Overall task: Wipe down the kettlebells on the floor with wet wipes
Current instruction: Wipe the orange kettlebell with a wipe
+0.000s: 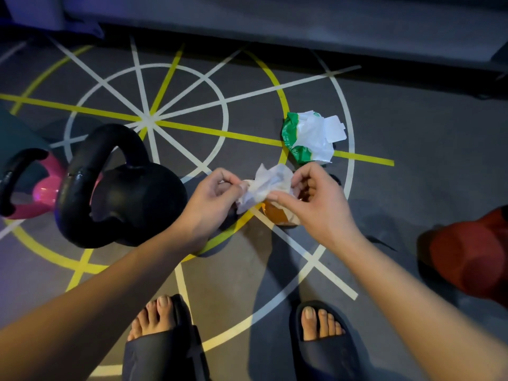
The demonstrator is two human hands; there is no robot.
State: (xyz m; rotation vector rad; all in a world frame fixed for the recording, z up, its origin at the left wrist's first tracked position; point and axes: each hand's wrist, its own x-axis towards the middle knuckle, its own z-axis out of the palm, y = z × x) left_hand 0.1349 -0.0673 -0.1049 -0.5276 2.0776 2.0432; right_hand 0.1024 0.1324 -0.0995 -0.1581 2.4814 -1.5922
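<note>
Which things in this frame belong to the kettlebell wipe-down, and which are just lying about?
Job in hand: crumpled wet wipe, pinched by left grip and right grip; green wipes pack; black kettlebell; pink kettlebell.
Lying about: red object at right; dark slippers on the feet; patterned rug.

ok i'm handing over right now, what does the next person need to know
The left hand and right hand both pinch the same crumpled wet wipe, held up between them. The black kettlebell stands to the left, the pink kettlebell beyond it. The open wipes pack lies ahead, right. The wipe touches no kettlebell. Whether any is already wiped cannot be told. Wiping is left.
</note>
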